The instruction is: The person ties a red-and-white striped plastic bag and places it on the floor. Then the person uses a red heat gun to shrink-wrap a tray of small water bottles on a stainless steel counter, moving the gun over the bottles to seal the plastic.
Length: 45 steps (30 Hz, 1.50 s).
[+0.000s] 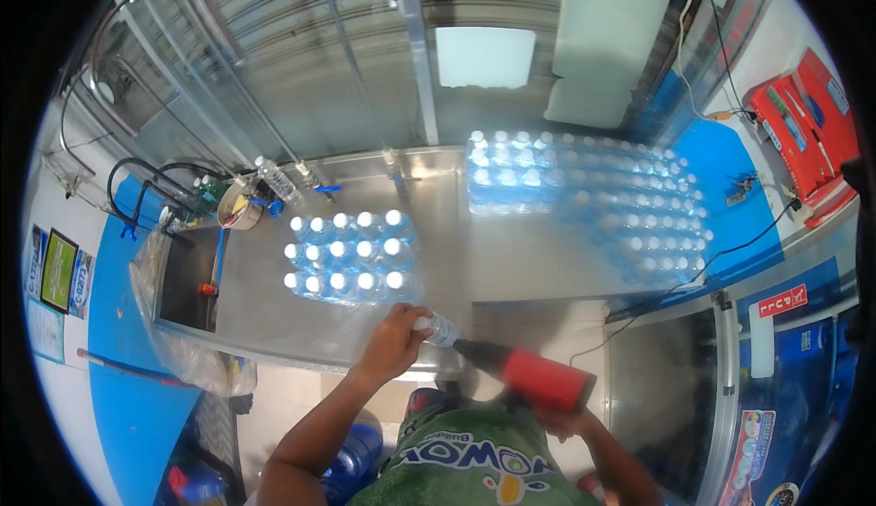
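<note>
Pinching, left side: your left hand (pixel 394 346) has its fingers closed around the cap end of a small clear bottle (pixel 443 331), held up by the worktop's (pixel 251 278) front edge.
Blowing, right side: your right hand (pixel 563 422) is under the red-and-black blower (pixel 547 378), fingers apparently wrapped around it; the nozzle (pixel 479 355) points straight at the bottle.
Technique: looks like hot-air work, so roll the bottle slowly, sweep evenly, keep fingers out of the stream.
Neighbours: capped bottles (pixel 338 249), three rows near that front edge; aim away from them.
Hard to see: whether nozzle meets bottle; your right grip's tightness; glare hazes the packed bottles (pixel 652 205) toward the worktop's right edge.
</note>
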{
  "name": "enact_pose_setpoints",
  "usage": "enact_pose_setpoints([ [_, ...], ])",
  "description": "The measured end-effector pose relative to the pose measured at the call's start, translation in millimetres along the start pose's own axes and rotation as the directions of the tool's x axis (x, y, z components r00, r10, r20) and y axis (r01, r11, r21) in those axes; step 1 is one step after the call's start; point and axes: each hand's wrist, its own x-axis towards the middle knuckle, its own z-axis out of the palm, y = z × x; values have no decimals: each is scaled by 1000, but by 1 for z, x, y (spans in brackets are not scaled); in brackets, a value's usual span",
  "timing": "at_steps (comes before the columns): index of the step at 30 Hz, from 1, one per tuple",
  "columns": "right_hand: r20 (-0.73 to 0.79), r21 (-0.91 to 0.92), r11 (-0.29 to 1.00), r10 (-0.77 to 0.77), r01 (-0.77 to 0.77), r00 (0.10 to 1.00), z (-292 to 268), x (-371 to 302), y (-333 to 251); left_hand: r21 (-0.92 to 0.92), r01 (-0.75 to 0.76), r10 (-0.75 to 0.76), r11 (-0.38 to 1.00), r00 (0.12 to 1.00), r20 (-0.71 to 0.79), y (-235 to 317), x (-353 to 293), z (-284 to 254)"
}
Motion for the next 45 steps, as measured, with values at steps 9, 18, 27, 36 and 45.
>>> enact_pose_setpoints([
  [9,83,-100,983,-144,152,986,40,30,-9,319,159,-106,934,979,-175,-47,-34,-34],
  [18,160,-129,847,-496,516,854,65,95,-9,502,354,-234,789,929,-286,-63,-45,-39],
  [27,175,-68,917,-378,394,909,70,95,-8,213,72,-31,974,982,-186,-61,-65,-44],
  [36,118,-125,937,-313,327,942,102,89,-29,270,224,-105,936,913,-394,-118,-74,-90],
  [45,26,-132,961,-240,241,970,153,110,-26,195,240,-114,951,858,-501,-193,-67,-149],
])
